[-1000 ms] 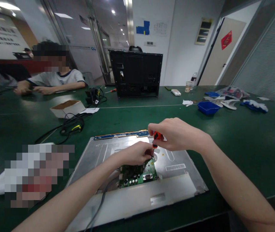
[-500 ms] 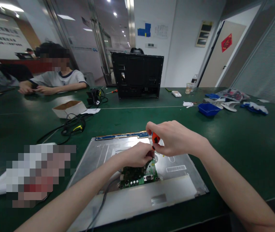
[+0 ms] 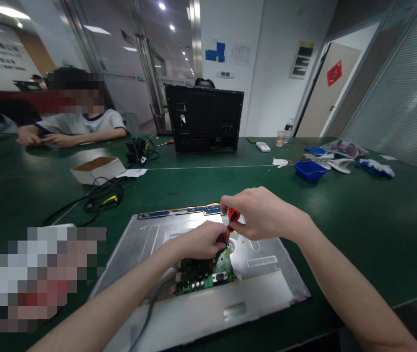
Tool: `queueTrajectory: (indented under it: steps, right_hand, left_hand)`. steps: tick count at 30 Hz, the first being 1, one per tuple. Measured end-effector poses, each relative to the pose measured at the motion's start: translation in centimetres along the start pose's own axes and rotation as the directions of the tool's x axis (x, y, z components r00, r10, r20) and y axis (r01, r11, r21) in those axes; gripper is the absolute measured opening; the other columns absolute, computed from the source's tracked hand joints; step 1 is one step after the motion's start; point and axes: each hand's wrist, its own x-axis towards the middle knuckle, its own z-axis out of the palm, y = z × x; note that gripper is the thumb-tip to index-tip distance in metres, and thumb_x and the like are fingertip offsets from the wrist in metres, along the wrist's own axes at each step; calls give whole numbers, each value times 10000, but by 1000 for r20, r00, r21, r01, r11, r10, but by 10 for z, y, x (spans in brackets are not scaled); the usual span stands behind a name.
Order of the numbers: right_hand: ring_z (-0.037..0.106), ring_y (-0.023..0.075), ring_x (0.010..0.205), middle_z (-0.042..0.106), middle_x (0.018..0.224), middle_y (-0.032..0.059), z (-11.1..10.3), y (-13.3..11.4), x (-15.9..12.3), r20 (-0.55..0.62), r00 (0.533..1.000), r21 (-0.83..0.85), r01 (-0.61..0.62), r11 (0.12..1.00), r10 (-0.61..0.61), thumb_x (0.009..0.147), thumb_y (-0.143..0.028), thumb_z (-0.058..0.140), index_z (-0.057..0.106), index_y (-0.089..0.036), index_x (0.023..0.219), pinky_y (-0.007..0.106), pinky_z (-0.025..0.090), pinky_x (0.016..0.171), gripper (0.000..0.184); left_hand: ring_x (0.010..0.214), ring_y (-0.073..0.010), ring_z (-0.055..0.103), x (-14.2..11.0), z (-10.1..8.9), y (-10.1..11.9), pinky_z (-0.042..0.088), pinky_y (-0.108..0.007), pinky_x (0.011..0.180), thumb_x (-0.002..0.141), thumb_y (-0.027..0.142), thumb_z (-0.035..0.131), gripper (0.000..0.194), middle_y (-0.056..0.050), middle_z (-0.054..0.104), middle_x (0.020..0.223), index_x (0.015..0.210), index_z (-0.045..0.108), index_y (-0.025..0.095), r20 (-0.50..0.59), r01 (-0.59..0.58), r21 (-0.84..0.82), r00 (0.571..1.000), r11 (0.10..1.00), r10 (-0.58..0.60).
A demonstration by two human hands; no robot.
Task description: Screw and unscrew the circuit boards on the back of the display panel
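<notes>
My right hand (image 3: 263,212) is closed around the orange and black handle of a screwdriver (image 3: 233,215), held upright with its shaft pointing down. Just below the handle, the fingers of my left hand (image 3: 206,239) pinch together at the shaft; the tip is hard to see among them. Under both hands a green circuit board (image 3: 204,276) lies on the metal back of a flat display panel (image 3: 263,288). My left hand covers part of the board. A blue circuit strip (image 3: 179,212) runs along the panel's far edge, and a grey cable (image 3: 148,313) crosses its near left part.
A black monitor housing (image 3: 204,120) stands at the back. To the left are an open box (image 3: 100,171), black cables (image 3: 101,195) and a blurred white package (image 3: 47,274). A blue tray (image 3: 310,170) and gloves (image 3: 375,167) lie right. Another person (image 3: 83,122) sits at far left.
The view has shifted slightly, so the scene sits a little further left and lower. Both hands keep their place at the screwdriver, whose handle shows slightly turned in my right fingers.
</notes>
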Motion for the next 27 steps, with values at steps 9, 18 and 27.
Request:
queueTrajectory:
  steps: [9, 18, 27]
  right_hand:
    - [616, 176, 639, 691, 725, 43, 4, -9, 9, -44, 993, -101, -113, 988, 109, 941, -420, 471, 644, -211, 872, 276, 229, 508, 280]
    - [619, 180, 669, 701, 787, 24, 1, -1, 2, -30, 999, -59, -43, 997, 42, 874, -416, 571, 611, -222, 1012, 269, 243, 507, 242]
    - [597, 163, 658, 700, 784, 17, 3, -1, 6, -15, 999, -31, -45, 998, 45, 852, -297, 573, 620, -224, 997, 269, 238, 515, 169]
  left_hand:
    - [641, -166, 561, 0, 2, 0, 398, -242, 591, 740, 94, 524, 107, -11, 627, 700, 717, 592, 174, -6, 19, -12, 1000, 1000, -19]
    - [691, -176, 595, 0, 1, 1, 428, -240, 623, 755, 77, 538, 138, -21, 658, 767, 813, 627, 165, 16, 2, -36, 1000, 999, -1]
    - [720, -178, 602, 1, 0, -5, 436, -235, 644, 741, 70, 553, 129, -7, 648, 747, 796, 618, 166, 47, -20, -29, 999, 999, 21]
